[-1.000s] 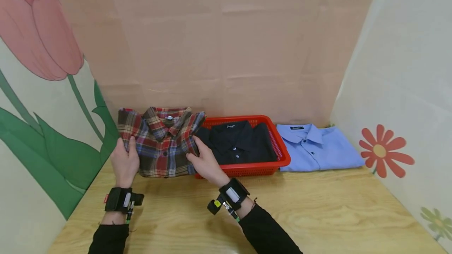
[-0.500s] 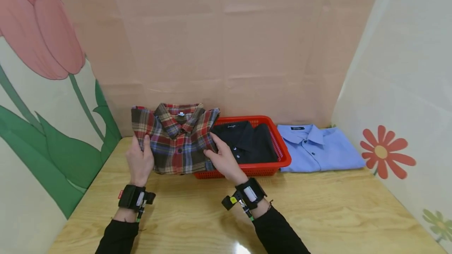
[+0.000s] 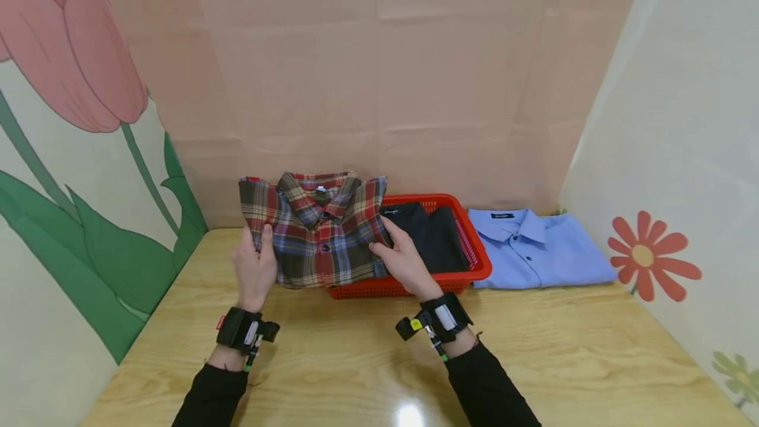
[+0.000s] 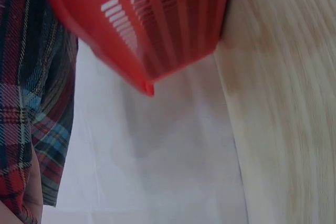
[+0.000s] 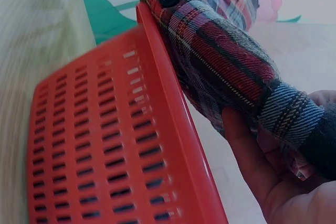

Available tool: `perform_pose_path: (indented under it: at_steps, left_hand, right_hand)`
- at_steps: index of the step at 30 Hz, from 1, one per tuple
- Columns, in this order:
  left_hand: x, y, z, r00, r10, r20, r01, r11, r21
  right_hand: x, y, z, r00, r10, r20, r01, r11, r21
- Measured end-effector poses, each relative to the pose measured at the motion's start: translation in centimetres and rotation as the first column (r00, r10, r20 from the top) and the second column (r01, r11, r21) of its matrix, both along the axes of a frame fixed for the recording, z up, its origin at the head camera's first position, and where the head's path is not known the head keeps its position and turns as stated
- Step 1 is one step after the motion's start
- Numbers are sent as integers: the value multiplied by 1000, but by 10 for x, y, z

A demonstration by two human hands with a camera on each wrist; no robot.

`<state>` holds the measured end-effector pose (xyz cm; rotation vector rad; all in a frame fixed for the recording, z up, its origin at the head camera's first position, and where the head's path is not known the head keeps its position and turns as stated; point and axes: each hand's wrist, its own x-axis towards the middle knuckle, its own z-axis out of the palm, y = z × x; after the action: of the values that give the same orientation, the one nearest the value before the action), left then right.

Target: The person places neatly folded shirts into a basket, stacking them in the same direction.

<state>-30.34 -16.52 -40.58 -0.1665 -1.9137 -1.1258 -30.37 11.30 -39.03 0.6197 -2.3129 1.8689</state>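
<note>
We hold a folded plaid shirt [image 3: 317, 229] between both hands, lifted off the counter [image 3: 356, 361] with its right part over the left end of the red basket [image 3: 474, 262]. Our left hand [image 3: 255, 269] grips the shirt's left edge, thumb on top of the cloth and the fingers underneath. Our right hand [image 3: 403, 262] grips the right edge the same way; the right wrist view shows the fingers [image 5: 252, 161] curled under the folded cloth [image 5: 231, 77], just above the basket's rim [image 5: 173, 103]. The shirt faces us collar up, buttons down the middle.

Inside the basket lies a folded black shirt [image 3: 433, 236], partly hidden by the plaid one. Just to the right of the basket, on the counter, lies a folded light blue shirt [image 3: 534, 249]. From the left wrist view we see the basket's slotted wall [image 4: 157, 19] from below and a strip of plaid cloth [image 4: 31, 103] at the left.
</note>
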Motion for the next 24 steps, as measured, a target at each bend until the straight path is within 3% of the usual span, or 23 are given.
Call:
perform_pose_path:
  at_steps: [9, 16, 20, 24]
  left_hand:
    - [-1, 18, 2, 992, -118, 53, 113, 990, 88]
    - [-5, 40, 8, 971, -207, 121, 192, 973, 126]
    - [-8, 52, 10, 936, -297, 187, 274, 952, 140]
    - [-10, 62, 11, 885, -393, 250, 366, 919, 146]
  right_hand:
    - [-4, 20, 1, 999, -37, 15, 37, 999, -8]
    - [-5, 39, 5, 996, -91, -17, 92, 995, 36]
    - [-7, 52, 6, 989, -146, -24, 147, 988, 46]
    - [-11, 64, 6, 979, -203, -28, 204, 977, 63]
